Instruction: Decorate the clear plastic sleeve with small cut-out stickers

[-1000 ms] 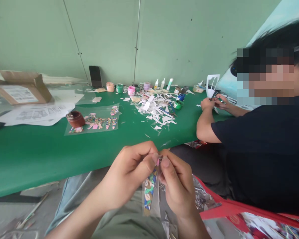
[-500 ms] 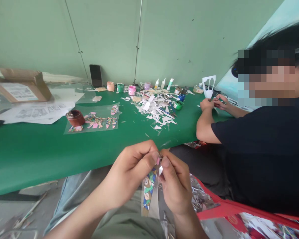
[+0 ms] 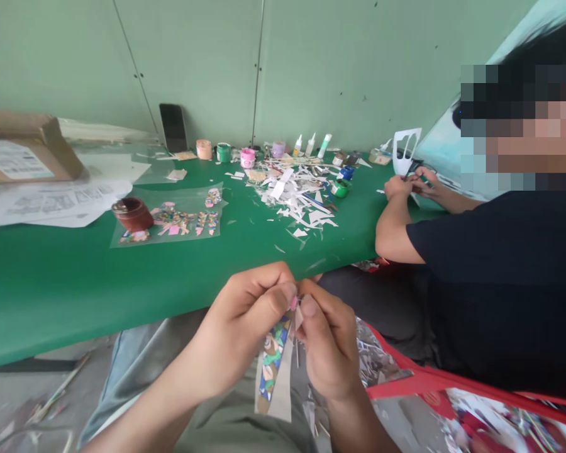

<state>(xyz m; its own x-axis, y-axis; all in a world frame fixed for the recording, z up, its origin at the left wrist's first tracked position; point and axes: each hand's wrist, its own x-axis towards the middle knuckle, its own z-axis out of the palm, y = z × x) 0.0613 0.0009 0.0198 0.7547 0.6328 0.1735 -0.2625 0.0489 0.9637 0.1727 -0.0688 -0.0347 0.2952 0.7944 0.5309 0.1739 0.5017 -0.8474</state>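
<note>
Across the green desk, left of its middle and back from the near edge, lies a clear sheet bearing small patterned pieces, with a reddish-brown jar at its left end. Both hands sit at the near edge: the left hand pinches the top of a patterned strip between thumb and forefinger, while the right hand bends its thumb over its forefinger just beside; whether it grips anything I cannot tell. The strip hangs tilted off the desk, over the lap, backed by pale film wider than itself. It looks light, thin and bendy, with the film probably slick and the strip likely to crease or tear if tugged. The best hold seems to be the film's bare margin, kept flat. At the top, the pink tip, smallest of all, probably wants the softest fingertip pressure.
</note>
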